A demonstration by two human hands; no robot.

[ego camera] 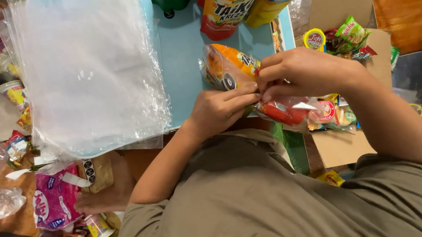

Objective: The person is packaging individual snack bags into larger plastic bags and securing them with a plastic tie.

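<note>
Fingers of our left hand and right hand pinch tight the top of the crinkly clear plastic bag of snacks, which looks light, soft and slippery.

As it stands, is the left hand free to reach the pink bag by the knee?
Probably not right away: the left hand is pinching the clear snack pack together with the right hand. The path down to the pink bag looks open once it lets go.

Even, fairly bright indoor light with soft, weak shadows. White glare on the clear plastic sheet at the table's left edge. Frame corners bend and soften slightly.
</note>
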